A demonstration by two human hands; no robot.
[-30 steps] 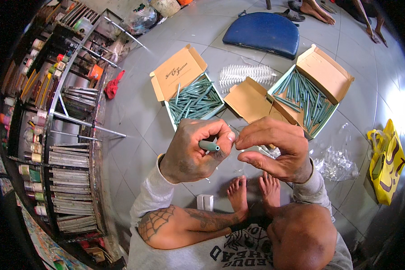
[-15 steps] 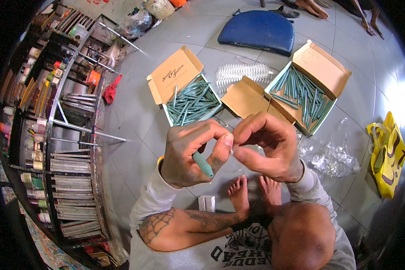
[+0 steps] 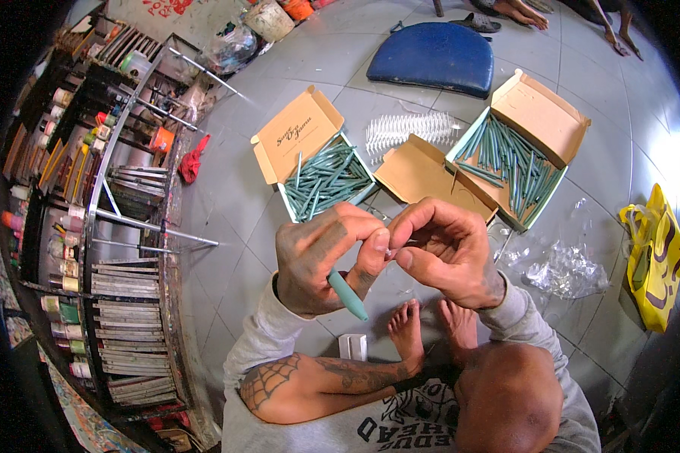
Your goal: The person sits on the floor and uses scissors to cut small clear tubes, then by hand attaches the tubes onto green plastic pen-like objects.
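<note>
Two open boxes of sticks (image 3: 327, 181) (image 3: 510, 162) lie ahead of the hands, shelving (image 3: 91, 226) to the left, a bag (image 3: 655, 257) right.

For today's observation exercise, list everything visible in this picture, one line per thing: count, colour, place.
cardboard boxes: two, tan, open on the floor, full of teal sticks
blue cushion: one, top centre
white ribbed plastic piece: one, between the boxes
clear plastic wrap: one heap, right of the hands
yellow bag: one, far right
red cloth: one, beside the shelves
metal shelves: one rack, dark, left
small white box: one, near the feet
teal stick: one, in the left hand
left hand: grips the stick
right hand: pinches at its top
</note>
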